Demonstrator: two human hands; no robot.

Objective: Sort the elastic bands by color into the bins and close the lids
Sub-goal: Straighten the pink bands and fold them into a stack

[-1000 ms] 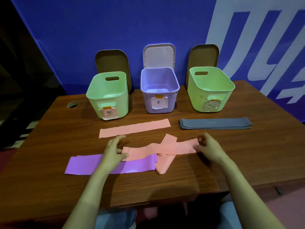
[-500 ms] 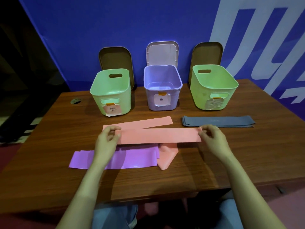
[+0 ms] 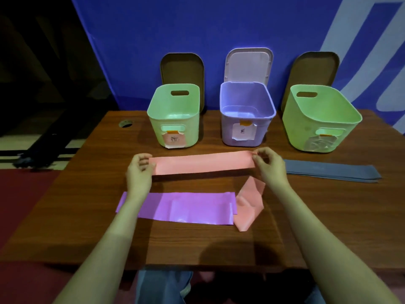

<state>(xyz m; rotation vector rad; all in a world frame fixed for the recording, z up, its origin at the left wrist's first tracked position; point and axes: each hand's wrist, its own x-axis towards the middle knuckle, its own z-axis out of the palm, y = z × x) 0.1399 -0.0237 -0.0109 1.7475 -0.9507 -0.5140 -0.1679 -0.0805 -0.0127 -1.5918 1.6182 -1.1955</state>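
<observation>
A pink elastic band (image 3: 202, 162) is stretched flat between my hands, just in front of the bins. My left hand (image 3: 140, 170) pinches its left end and my right hand (image 3: 266, 164) pinches its right end. Another pink band (image 3: 248, 205) lies crumpled on the table beside a flat purple band (image 3: 179, 207). Grey bands (image 3: 331, 171) lie stacked at the right. Three open bins stand in a row: a left green bin (image 3: 175, 119), a purple bin (image 3: 246, 116) and a right green bin (image 3: 317, 119).
Each bin's lid leans on the blue wall behind it: a brown lid (image 3: 182, 70), a pale purple lid (image 3: 248, 63), a second brown lid (image 3: 313, 69). The wooden table (image 3: 328, 216) has a cable hole (image 3: 125, 123) at its far left.
Both hands lifted the pink band off the pile, pulled it straight and carried it toward the bins. The other pink strip near the bins is now hidden behind it.
</observation>
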